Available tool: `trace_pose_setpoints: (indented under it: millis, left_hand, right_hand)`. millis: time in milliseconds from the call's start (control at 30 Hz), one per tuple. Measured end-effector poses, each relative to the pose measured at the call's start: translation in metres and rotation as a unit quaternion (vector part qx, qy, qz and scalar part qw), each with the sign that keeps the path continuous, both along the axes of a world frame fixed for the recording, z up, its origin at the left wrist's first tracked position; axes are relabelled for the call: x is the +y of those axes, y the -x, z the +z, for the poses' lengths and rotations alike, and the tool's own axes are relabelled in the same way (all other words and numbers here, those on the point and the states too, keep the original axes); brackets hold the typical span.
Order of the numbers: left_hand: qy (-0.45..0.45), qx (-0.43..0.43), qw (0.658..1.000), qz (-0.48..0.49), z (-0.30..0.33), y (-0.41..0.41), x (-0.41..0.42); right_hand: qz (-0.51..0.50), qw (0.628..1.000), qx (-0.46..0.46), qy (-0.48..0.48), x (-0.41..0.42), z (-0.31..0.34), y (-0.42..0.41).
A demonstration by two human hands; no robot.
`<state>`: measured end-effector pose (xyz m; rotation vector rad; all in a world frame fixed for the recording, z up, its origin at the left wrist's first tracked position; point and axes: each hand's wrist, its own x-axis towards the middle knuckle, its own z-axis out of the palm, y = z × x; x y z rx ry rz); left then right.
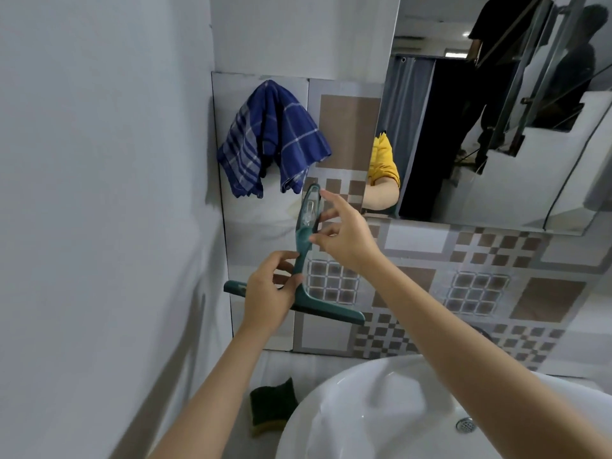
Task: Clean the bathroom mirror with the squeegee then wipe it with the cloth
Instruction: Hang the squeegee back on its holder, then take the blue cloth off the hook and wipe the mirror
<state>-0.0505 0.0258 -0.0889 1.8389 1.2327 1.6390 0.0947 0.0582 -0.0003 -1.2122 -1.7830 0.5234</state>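
A narrow bathroom corner is being shown, with a plain grey wall on the left and patterned brown-and-grey tiles (477,260) behind a white sink (381,409). The left hand (268,293) is being curled around the lower stem of the green squeegee (303,260), just above its crossbar, with the thumb and fingers wrapped on the handle. The right hand (344,233) is being held at the upper part of the handle, its fingers loosely spread; the thumb and a fingertip are touching the handle's edge, though a firm grasp cannot be confirmed. The squeegee is being kept roughly upright against the tiled wall, blade end down and tilted, with its looped handle top appearing to sit over a clear wall hook. Just above and to the left of the handle, a blue checked cloth (271,137) is being left draped on the wall. To the right, the mirror (496,111) is being seen above the tiles, with a yellow sleeve and a dark-clothed figure reflected in it. Below, a dark green sponge (271,405) is lying beside the sink.
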Motion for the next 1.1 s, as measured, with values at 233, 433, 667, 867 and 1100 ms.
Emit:
trace_pose_setpoints:
  millis: [233,433,667,867,1100]
  left_hand:
    - [0.045,-0.001,0.999,0.0,-0.033,-0.01,0.013]
    - [0.058,0.017,0.998,-0.028,-0.044,-0.006,0.011]
    - [-0.099,-0.001,0.991,0.088,0.031,0.008,0.014]
    - [-0.231,-0.089,0.935,0.252,0.124,0.017,0.022]
    - [-0.144,-0.044,0.974,0.171,0.163,0.022,0.034]
  right_hand:
    - [0.01,0.998,-0.03,0.053,0.018,-0.027,-0.003]
    - [-0.006,0.998,-0.056,0.031,0.018,-0.038,-0.007]
    - [-0.065,0.977,0.008,-0.204,0.017,0.028,-0.002]
    - [-0.059,0.964,0.025,-0.258,0.029,0.106,0.016]
    - [0.002,0.988,-0.013,-0.151,0.047,0.147,0.037]
